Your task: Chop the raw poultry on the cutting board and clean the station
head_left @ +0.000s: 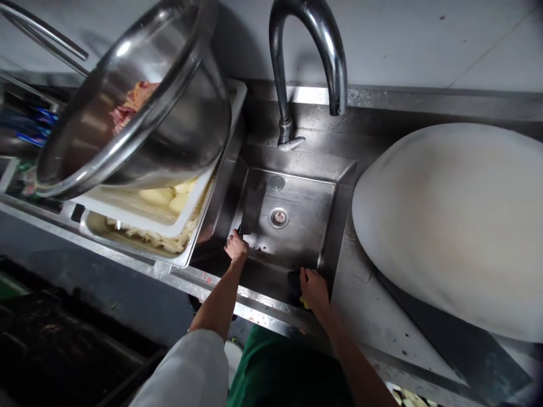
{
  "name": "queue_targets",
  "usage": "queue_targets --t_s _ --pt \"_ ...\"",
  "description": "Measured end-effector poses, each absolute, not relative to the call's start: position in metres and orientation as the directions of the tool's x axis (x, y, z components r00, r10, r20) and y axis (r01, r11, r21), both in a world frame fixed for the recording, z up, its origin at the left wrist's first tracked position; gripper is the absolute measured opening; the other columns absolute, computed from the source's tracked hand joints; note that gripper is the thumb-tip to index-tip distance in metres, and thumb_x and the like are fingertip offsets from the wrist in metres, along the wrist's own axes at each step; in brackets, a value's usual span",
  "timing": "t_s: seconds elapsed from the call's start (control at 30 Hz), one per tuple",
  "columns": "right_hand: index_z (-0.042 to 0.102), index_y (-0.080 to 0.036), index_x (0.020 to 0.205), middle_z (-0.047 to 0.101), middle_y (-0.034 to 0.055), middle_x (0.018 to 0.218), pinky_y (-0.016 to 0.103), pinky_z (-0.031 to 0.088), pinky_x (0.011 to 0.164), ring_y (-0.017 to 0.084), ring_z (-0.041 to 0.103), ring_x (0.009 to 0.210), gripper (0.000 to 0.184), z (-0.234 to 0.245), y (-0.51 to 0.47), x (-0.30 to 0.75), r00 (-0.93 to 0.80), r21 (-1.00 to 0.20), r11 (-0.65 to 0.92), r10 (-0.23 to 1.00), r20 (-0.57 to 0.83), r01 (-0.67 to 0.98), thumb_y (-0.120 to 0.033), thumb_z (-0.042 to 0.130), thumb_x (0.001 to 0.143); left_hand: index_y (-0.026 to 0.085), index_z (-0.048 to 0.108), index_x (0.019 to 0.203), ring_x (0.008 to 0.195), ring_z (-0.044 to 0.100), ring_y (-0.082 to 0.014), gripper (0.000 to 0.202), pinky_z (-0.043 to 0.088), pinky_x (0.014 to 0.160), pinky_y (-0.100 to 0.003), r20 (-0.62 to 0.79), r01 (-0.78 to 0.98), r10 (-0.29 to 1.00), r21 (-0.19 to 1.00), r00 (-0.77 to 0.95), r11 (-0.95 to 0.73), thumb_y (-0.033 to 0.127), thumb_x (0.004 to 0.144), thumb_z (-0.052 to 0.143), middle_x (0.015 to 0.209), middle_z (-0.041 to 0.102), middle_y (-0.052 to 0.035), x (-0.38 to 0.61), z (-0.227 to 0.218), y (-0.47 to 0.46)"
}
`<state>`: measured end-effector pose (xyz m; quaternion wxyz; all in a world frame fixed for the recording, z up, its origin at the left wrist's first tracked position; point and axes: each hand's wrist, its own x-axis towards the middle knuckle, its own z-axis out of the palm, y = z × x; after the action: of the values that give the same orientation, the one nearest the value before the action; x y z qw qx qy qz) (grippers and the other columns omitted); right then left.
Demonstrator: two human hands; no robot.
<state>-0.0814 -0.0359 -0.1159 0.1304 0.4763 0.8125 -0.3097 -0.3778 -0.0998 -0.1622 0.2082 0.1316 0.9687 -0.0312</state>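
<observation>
Over the left part of the steel sink, my left hand is closed, with a small dark bit of something showing at its fingers; what it is I cannot make out. My right hand is low at the sink's front right, its fingers closed on a dark and yellow scouring sponge against the front wall. Reddish scraps lie in the drain, and small dark bits are scattered on the wet sink floor.
A curved faucet rises behind the sink. At left, a tilted steel bowl with raw meat rests on a white tub of peeled pale pieces, above a steel tray. A large white round board is at right.
</observation>
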Motion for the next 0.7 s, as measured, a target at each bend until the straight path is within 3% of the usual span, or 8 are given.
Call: queue_targets --t_s 0.07,0.2,0.37,0.53,0.7 --pt "0.073 -0.017 0.089 0.077 0.0104 0.094 0.027 0.041 0.072 0.018 0.072 0.087 0.040 -0.115 -0.036 -0.081 -0.517 -0.374 0.365 0.690 -0.506 0.853 -0.027 0.041 0.112 0.016 0.057 0.135 0.124 0.063 -0.0344 0.043 0.044 0.102 -0.049 -0.333 0.398 0.344 -0.108 -0.878 0.911 0.008 0.097 0.037 0.128 0.068 -0.0216 -0.383 -0.158 -0.102" --pt "0.072 -0.017 0.090 0.076 0.0105 0.094 0.027 0.041 0.071 0.019 0.073 0.087 0.040 -0.114 -0.037 -0.082 -0.527 -0.375 0.376 0.683 -0.505 0.847 -0.027 0.041 0.112 0.015 0.056 0.138 0.123 0.059 -0.0328 0.048 0.040 0.103 -0.046 -0.317 0.550 0.479 -0.191 -0.819 0.813 0.008 0.100 0.028 0.129 0.065 -0.0203 -0.385 -0.164 -0.107" --pt "0.071 -0.019 0.089 0.075 0.0117 0.094 0.028 0.044 0.072 0.021 0.073 0.087 0.040 -0.112 -0.035 -0.082 -0.499 -0.368 0.344 0.683 -0.533 0.864 -0.028 0.039 0.112 0.019 0.058 0.135 0.123 0.056 -0.0330 0.045 0.038 0.103 -0.045 -0.312 0.487 0.419 -0.183 -0.852 0.854 0.011 0.101 0.030 0.129 0.065 -0.0178 -0.371 -0.187 -0.112" --pt "0.072 -0.018 0.092 0.075 0.0130 0.097 0.029 0.046 0.077 0.021 0.073 0.091 0.039 -0.107 -0.033 -0.084 -0.493 -0.378 0.324 0.659 -0.568 0.868 -0.027 0.039 0.112 0.019 0.059 0.139 0.131 0.051 -0.0385 0.046 0.037 0.106 -0.050 -0.328 0.435 0.375 -0.130 -0.867 0.891 0.013 0.099 0.037 0.135 0.063 -0.0209 -0.360 -0.210 -0.116" --pt "0.073 -0.017 0.092 0.076 0.0144 0.099 0.030 0.048 0.079 0.023 0.074 0.093 0.040 -0.103 -0.029 -0.086 -0.482 -0.374 0.310 0.643 -0.596 0.874 -0.025 0.038 0.112 0.017 0.059 0.139 0.126 0.058 -0.0375 0.045 0.040 0.105 -0.048 -0.390 0.418 0.346 -0.115 -0.853 0.901 0.011 0.099 0.039 0.130 0.065 -0.0223 -0.350 -0.228 -0.114"
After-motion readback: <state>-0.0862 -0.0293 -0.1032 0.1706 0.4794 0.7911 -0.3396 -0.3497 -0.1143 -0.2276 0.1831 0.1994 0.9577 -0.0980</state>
